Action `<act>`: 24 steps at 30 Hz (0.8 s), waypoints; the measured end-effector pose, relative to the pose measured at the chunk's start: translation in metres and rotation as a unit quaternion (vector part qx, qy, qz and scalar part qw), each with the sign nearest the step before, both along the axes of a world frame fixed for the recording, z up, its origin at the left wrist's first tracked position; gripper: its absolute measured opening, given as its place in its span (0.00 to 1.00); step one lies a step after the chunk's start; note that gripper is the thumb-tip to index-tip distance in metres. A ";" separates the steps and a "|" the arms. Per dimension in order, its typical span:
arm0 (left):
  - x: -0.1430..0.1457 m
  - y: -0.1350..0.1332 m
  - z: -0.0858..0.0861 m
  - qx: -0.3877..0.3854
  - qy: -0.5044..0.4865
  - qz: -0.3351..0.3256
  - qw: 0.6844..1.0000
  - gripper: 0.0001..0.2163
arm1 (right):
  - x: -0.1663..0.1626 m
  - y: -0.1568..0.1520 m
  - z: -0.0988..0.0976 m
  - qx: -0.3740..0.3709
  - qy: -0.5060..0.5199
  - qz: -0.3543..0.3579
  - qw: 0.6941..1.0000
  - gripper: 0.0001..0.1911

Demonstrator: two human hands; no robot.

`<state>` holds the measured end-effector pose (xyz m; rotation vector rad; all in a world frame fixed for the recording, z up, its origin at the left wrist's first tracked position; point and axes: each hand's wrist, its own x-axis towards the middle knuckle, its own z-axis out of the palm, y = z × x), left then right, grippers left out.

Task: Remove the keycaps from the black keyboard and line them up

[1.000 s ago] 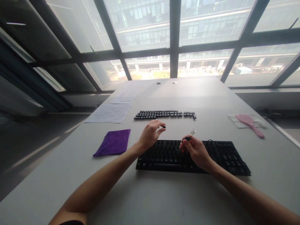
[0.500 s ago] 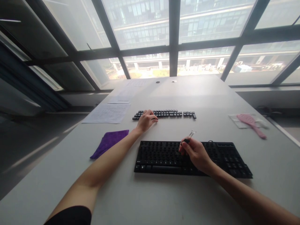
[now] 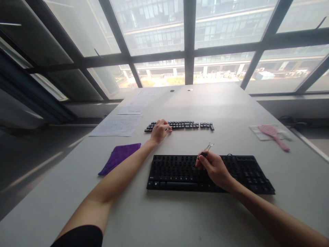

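My left hand (image 3: 159, 132) is over the left half of the rows of loose black keycaps (image 3: 185, 125). Its thumb and forefinger are pinched together on a keycap at the front edge of the rows, mostly hidden by the fingers. A keycap puller (image 3: 204, 154) with a dark handle and thin wire prongs is in the closed fingers of my right hand (image 3: 212, 166). That hand is just above the middle of a black keyboard (image 3: 177, 185). Many of the keyboard's key places are bare, while the bottom row and several letter keys bear caps.
A purple cloth (image 3: 119, 157) lies beside my left forearm. Sheets of paper (image 3: 115, 125) are spread at the table's left edge. On the right, a pink hairbrush (image 3: 273, 135) rests partly on a white packet. Tall windows stand behind the white table (image 3: 164, 219).
The view has shifted slightly. My left fingertips have dipped a little toward the keycap rows, and the dark keycap seen between them shows less. My right hand with the puller stays put.
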<state>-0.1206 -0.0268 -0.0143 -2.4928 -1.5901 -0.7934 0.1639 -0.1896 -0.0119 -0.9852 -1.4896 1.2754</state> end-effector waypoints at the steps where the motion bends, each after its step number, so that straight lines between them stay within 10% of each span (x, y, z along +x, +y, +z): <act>1: 0.000 0.000 0.001 -0.002 -0.003 0.002 1.000 0.03 | 0.000 0.000 0.001 0.001 0.004 -0.001 1.000 0.15; 7: 0.005 -0.020 0.026 0.009 -0.048 0.013 0.999 0.05 | 0.003 0.002 0.005 0.025 0.021 -0.077 0.997 0.16; 14: 0.055 -0.125 0.059 -0.106 -0.084 -0.115 0.984 0.09 | 0.010 -0.001 0.017 0.093 -0.120 -0.062 0.986 0.14; 24: 0.102 -0.181 0.024 -0.185 -0.083 -0.155 0.967 0.07 | 0.008 0.001 0.018 0.093 -0.165 0.010 0.982 0.13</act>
